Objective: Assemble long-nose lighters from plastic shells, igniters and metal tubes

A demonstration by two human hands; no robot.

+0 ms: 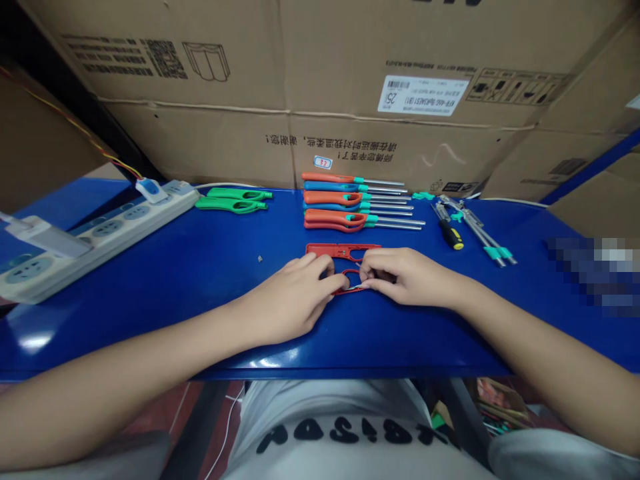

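Observation:
My left hand (307, 293) is closed on a red lighter casing half (341, 292) that lies low over the blue table, mostly covered by fingers. My right hand (400, 275) pinches at the casing's looped end; its fingertips hide what they hold. A thin pale strip shows between the two hands. Just beyond them, a second red casing half (327, 251) lies flat with its inner side up, close to the fingers of both hands. Small metal bits, perhaps springs (259, 259), lie to the left of my left hand.
Several orange and blue stick lighters (333, 219) lie stacked before a cardboard box (220, 133). Green casings (233, 204) and a power strip (107, 230) are left. To the right are a screwdriver (450, 230), metal tubes with teal tips (487, 240) and teal parts (423, 196).

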